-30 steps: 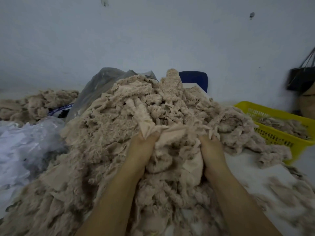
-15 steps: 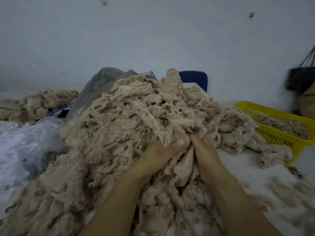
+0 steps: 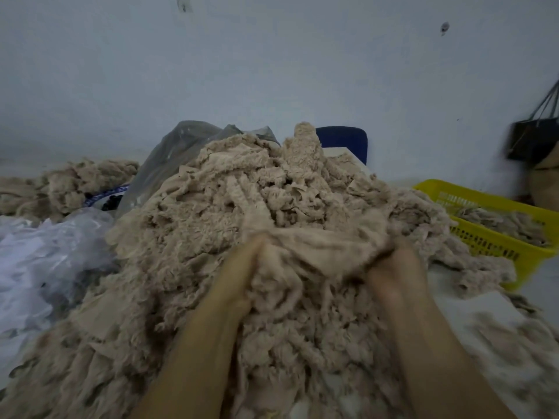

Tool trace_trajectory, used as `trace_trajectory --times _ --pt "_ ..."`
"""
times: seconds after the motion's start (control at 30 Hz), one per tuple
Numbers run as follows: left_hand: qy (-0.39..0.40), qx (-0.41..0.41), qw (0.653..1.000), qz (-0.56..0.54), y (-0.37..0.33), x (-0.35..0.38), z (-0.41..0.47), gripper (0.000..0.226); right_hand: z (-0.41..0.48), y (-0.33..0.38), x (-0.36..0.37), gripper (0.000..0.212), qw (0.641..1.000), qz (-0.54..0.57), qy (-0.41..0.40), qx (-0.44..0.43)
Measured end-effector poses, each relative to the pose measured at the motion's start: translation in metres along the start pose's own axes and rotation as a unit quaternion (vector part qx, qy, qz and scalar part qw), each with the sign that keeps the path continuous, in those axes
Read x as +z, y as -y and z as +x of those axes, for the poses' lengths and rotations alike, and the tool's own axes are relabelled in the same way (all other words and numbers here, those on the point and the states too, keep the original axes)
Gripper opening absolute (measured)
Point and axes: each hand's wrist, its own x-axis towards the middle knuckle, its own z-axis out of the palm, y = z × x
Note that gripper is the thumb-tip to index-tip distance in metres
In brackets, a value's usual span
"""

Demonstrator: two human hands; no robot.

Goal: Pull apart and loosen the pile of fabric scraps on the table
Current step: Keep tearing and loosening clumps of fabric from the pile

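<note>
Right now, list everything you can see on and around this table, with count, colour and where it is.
main pile of fabric scraps: one, beige, centre of the table
stretched scrap: one, beige, pulled taut between both hands at the front of the pile
smaller scrap heap: one, beige, far left
basket: one, yellow, right edge, holding a few scraps
clear plastic bag: one, greyish, behind the pile on the left
white plastic sheeting: one bundle, white, left
chair back: one, dark blue, behind the pile
bag: one, black, hanging at far right
table: one, white, bare patch at right
wall: pale blue-grey, behind everything
left hand: gripping the scrap's left end
right hand: gripping its right end
</note>
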Motion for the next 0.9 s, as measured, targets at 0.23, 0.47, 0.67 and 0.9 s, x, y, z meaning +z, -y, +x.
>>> trace_trajectory --times 0.23,0.47,0.67,0.9 --pt "0.064 -0.011 0.980 -0.188 0.001 -0.013 0.004 0.020 -0.008 -0.006 0.003 0.022 0.995 -0.085 0.035 -0.048" --pt "0.106 -0.094 0.979 -0.145 0.000 -0.007 -0.006 0.019 -0.030 -0.054 0.010 0.043 0.792 -0.546 0.266 -0.054" --pt "0.115 -0.059 0.991 -0.042 0.000 -0.006 -0.007 0.044 -0.030 -0.057 0.009 0.066 0.882 -0.373 0.272 0.097" --pt "-0.104 -0.014 0.992 0.070 0.009 0.003 0.000 0.028 -0.015 -0.029 0.011 0.030 0.981 -0.190 0.028 -0.010"
